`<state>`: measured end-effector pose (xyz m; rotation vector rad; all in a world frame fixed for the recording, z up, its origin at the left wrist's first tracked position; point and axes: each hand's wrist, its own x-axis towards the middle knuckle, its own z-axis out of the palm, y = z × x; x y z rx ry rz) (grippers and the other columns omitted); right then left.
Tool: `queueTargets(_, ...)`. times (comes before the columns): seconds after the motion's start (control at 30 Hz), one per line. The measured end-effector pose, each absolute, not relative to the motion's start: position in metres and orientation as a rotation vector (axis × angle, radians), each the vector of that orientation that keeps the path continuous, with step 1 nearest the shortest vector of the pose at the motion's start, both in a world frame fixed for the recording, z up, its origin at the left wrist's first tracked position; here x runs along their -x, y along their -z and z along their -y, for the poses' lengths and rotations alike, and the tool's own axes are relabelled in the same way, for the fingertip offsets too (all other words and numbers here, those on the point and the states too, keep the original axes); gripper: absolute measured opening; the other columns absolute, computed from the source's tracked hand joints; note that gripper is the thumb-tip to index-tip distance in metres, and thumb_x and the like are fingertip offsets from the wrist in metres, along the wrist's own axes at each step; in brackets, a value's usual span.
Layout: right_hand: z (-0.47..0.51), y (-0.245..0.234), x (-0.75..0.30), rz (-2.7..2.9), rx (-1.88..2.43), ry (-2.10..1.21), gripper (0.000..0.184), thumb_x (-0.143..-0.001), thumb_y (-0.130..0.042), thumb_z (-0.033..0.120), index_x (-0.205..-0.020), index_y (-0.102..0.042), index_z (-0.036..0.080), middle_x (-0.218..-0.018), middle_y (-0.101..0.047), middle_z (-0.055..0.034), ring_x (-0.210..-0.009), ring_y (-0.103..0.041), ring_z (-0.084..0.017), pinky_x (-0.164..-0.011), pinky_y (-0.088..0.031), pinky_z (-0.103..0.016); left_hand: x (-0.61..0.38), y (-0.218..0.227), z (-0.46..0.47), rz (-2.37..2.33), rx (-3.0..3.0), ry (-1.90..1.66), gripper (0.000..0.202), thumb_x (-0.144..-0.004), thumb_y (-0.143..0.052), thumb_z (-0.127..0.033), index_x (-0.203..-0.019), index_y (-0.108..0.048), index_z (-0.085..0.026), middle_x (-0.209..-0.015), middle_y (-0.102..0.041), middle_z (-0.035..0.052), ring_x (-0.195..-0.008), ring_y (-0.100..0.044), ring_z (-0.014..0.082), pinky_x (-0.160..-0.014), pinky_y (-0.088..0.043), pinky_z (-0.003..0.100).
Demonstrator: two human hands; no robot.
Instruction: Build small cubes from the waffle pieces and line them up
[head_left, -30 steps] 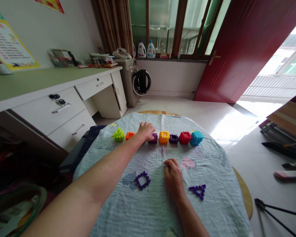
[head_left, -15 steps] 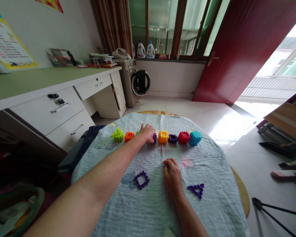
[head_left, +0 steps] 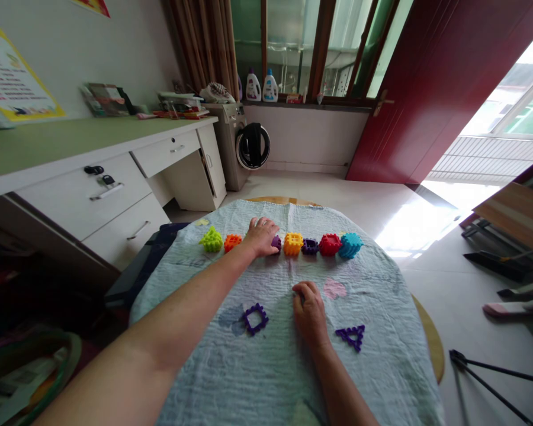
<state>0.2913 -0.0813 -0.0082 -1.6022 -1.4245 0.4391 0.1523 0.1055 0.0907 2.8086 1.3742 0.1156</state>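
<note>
My left hand (head_left: 260,236) reaches over the row of toy blocks, fingers stretched out and apart, its thumb beside a purple block (head_left: 276,244) that it partly hides. Left of it stand an orange block (head_left: 232,242) and a lime-green pointed block (head_left: 212,240). To its right are a yellow block (head_left: 293,244), a dark purple block (head_left: 310,246), a red block (head_left: 330,244) and a blue block (head_left: 350,245). My right hand (head_left: 310,309) rests on the cloth with fingers loosely curled, nothing visible in them. It lies between a purple square frame piece (head_left: 247,322) and a purple triangle frame piece (head_left: 357,339).
A pale blue cloth (head_left: 266,384) covers the round table. Beyond the left side stands a desk with drawers (head_left: 111,219); a washing machine (head_left: 231,148) is farther back. A thin black stand (head_left: 484,364) is on the floor at right.
My left hand has shifted slightly left and its fingers have spread, so more of the purple block shows. My right hand stays resting on the cloth. The whole view has shifted a little.
</note>
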Motion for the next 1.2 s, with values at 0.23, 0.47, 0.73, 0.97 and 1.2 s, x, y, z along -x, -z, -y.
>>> queueTargets(0.23,0.08,0.009,-0.294,1.465,1.597,-0.408,0.022,-0.078,-0.045,0.011,-0.085,-0.063,0.022,-0.093,-0.062,-0.005,-0.092,-0.057,-0.019,-0.088,-0.045,-0.032,-0.093,-0.059,-0.024,-1.269,-2.606,-0.621,0.025,-0.087,-0.054,-0.019,-0.109,-0.065,-0.023,-0.117,-0.063,0.0066,-0.116,-0.052,0.0232,-0.107,-0.039,0.04)
queueTargets(0.47,0.086,-0.004,-0.282,1.732,1.642,-0.449,0.04,-0.071,-0.051,0.012,-0.107,-0.066,0.022,-0.113,-0.066,-0.0081,-0.109,-0.054,-0.025,-0.099,-0.041,-0.041,-0.071,-0.004,0.018,-1.497,-2.254,-0.746,0.028,-0.079,-0.045,-0.003,-0.089,-0.065,-0.02,-0.101,-0.064,0.005,-0.101,-0.058,0.0196,-0.095,-0.048,0.034)
queueTargets(0.73,0.096,-0.039,-0.237,2.349,1.467,-0.636,0.063,-0.064,-0.055,0.009,-0.123,-0.06,0.029,-0.124,-0.063,-0.0048,-0.115,-0.049,-0.027,-0.1,-0.037,-0.043,-0.075,-0.003,0.022,-1.546,-2.405,-0.705,0.029,-0.08,-0.044,-0.002,-0.093,-0.063,-0.019,-0.099,-0.064,0.0052,-0.095,-0.055,0.0214,-0.091,-0.047,0.035)
queueTargets(0.97,0.088,-0.052,-0.252,2.482,1.522,-0.451,0.037,-0.062,-0.063,0.016,-0.099,-0.065,0.022,-0.104,-0.061,-0.0092,-0.099,-0.051,-0.026,-0.088,-0.04,-0.04,-0.075,-0.004,0.022,-1.527,-2.374,-0.726,0.028,-0.081,-0.044,-0.003,-0.093,-0.063,-0.021,-0.099,-0.063,0.005,-0.096,-0.055,0.0216,-0.093,-0.047,0.036)
queueTargets(1.2,0.019,-0.081,-0.362,2.16,1.77,-0.067,0.056,-0.062,-0.057,0.013,-0.117,-0.062,0.023,-0.114,-0.06,-0.0092,-0.11,-0.045,-0.028,-0.096,-0.031,-0.042,-0.076,-0.003,0.022,-1.521,-2.339,-0.761,0.026,-0.081,-0.044,-0.005,-0.089,-0.062,-0.023,-0.097,-0.062,0.0048,-0.094,-0.056,0.0223,-0.091,-0.047,0.037)
